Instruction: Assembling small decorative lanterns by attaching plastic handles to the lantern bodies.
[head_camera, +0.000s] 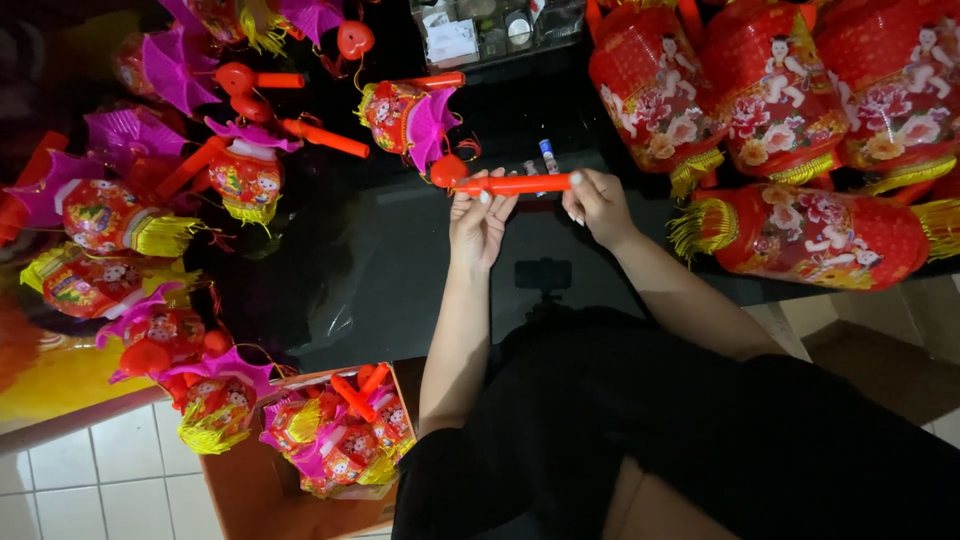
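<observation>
Left hand (478, 222) pinches the bulb end of a slim orange plastic handle stick (512, 184); right hand (598, 204) grips its opposite end. Stick's long axis lies horizontal, left to right, above the dark glossy tabletop (400, 270), equally near both hands.

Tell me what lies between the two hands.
In the head view, the orange stick spans from the left hand to the right hand; both grip it.
</observation>
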